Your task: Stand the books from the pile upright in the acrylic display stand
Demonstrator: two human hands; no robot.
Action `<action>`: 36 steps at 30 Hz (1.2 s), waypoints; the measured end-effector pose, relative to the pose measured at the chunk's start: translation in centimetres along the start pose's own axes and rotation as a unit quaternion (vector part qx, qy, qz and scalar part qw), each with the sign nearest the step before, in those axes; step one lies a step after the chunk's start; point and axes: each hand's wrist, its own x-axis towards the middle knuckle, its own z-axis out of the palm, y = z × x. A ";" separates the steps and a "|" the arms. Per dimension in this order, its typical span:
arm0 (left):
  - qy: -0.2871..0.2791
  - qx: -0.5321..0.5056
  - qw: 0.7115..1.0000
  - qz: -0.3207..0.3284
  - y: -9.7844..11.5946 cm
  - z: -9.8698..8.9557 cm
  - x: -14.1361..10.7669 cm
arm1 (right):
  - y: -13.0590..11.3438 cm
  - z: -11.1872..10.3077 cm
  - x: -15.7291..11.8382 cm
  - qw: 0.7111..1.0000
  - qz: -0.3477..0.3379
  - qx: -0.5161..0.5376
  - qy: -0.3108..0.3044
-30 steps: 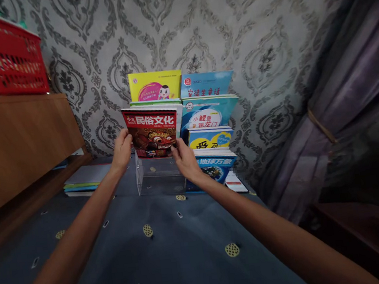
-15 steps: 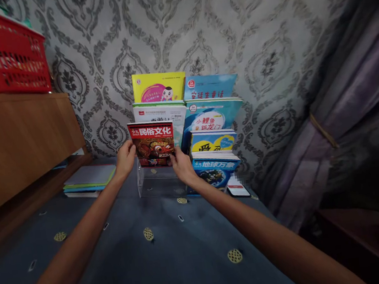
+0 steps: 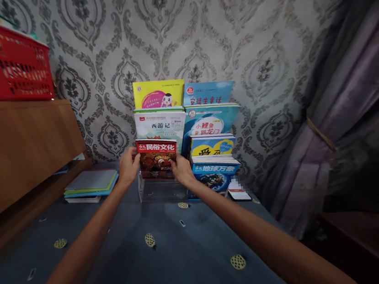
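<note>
A red-topped book (image 3: 158, 160) stands upright between my hands, at the left front of a clear tiered rack (image 3: 157, 193). My left hand (image 3: 130, 165) grips its left edge and my right hand (image 3: 181, 168) its right edge. Behind it rise a white book (image 3: 160, 122) and a yellow book (image 3: 159, 92). The rack's right column holds a blue book (image 3: 208, 92), a teal book (image 3: 211, 120), a blue and yellow book (image 3: 212, 145) and, in front, a dark blue book with a globe (image 3: 214, 178). The lower edge of the red-topped book meets the rack's front pocket.
A stack of thin books (image 3: 91, 181) lies at the left beside a wooden cabinet (image 3: 25, 153), which bears a red basket (image 3: 7, 67). A phone (image 3: 239, 193) rests right of the rack on the dark blue cloth (image 3: 190, 261). A tied curtain (image 3: 303, 165) hangs at the right.
Both hands have lowered the red-topped book towards the front pocket, showing more of the white book behind it. The view has shifted slightly.
</note>
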 end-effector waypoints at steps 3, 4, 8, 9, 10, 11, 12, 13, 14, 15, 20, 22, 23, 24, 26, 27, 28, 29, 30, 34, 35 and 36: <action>0.000 -0.002 1.000 -0.001 0.1 0.0 0.1 | 0.0 0.1 -0.3 1.000 0.001 0.000 0.014; -0.001 -0.001 1.000 -0.002 0.1 0.0 0.1 | 0.0 0.2 -0.5 1.000 0.003 -0.001 0.018; 0.002 0.016 1.000 -0.015 0.1 0.0 0.2 | -0.4 0.5 -1.4 0.999 -0.007 0.015 0.045; 0.004 0.021 1.000 -0.019 0.1 0.0 0.3 | -0.5 0.7 -1.7 0.998 -0.015 0.027 0.059; 0.005 0.025 0.999 -0.022 0.1 0.1 0.3 | -0.6 0.8 -1.9 0.996 -0.023 0.042 0.072; 0.006 0.028 0.999 -0.024 0.1 0.1 0.3 | -0.6 1.0 -2.1 0.994 -0.029 0.057 0.083; 0.007 0.030 0.999 -0.025 0.2 0.2 0.4 | -0.7 1.1 -2.2 0.993 -0.034 0.072 0.090; 0.008 0.032 0.999 -0.025 0.2 0.2 0.4 | -0.7 1.3 -2.3 0.992 -0.037 0.084 0.092; 0.009 0.034 0.999 -0.026 0.2 0.2 0.5 | -0.7 1.4 -2.4 0.991 -0.039 0.094 0.093; 0.010 0.037 0.999 -0.026 0.2 0.2 0.5 | -0.7 1.5 -2.5 0.990 -0.041 0.101 0.093; 0.004 0.045 0.999 -0.019 0.4 0.2 0.5 | -0.6 1.7 -2.5 0.989 -0.041 0.110 0.095; -0.001 0.051 0.999 -0.016 0.3 0.2 0.6 | -0.6 1.7 -2.5 0.989 -0.039 0.107 0.093; -0.002 0.054 0.998 -0.015 0.3 0.3 0.6 | -0.6 1.7 -2.5 0.989 -0.037 0.105 0.093; -0.004 0.057 0.998 -0.015 0.3 0.3 0.7 | -0.6 1.7 -2.5 0.990 -0.037 0.104 0.092; -0.005 0.060 0.998 -0.015 0.2 0.3 0.7 | -0.6 1.7 -2.6 0.990 -0.038 0.105 0.090; -0.006 0.060 0.998 -0.015 0.1 0.3 0.7 | -0.5 1.7 -2.6 0.990 -0.038 0.107 0.088; -0.007 0.060 0.998 -0.014 0.1 0.3 0.7 | -0.5 1.7 -2.6 0.989 -0.037 0.110 0.087; -0.009 0.060 0.998 -0.014 0.0 0.3 0.7 | -0.5 1.6 -2.6 0.989 -0.035 0.112 0.085; -0.012 0.060 0.998 -0.015 0.0 0.3 0.7 | -0.5 1.6 -2.6 0.990 -0.032 0.113 0.083; -0.029 0.061 0.997 -0.023 0.0 0.2 0.8 | -0.5 1.4 -2.6 0.992 -0.023 0.107 0.069; -0.032 0.063 0.997 -0.024 0.0 0.2 0.8 | -0.5 1.4 -2.6 0.992 -0.022 0.104 0.066; -0.035 0.066 0.997 -0.024 0.0 0.2 0.9 | -0.5 1.4 -2.6 0.993 -0.021 0.102 0.064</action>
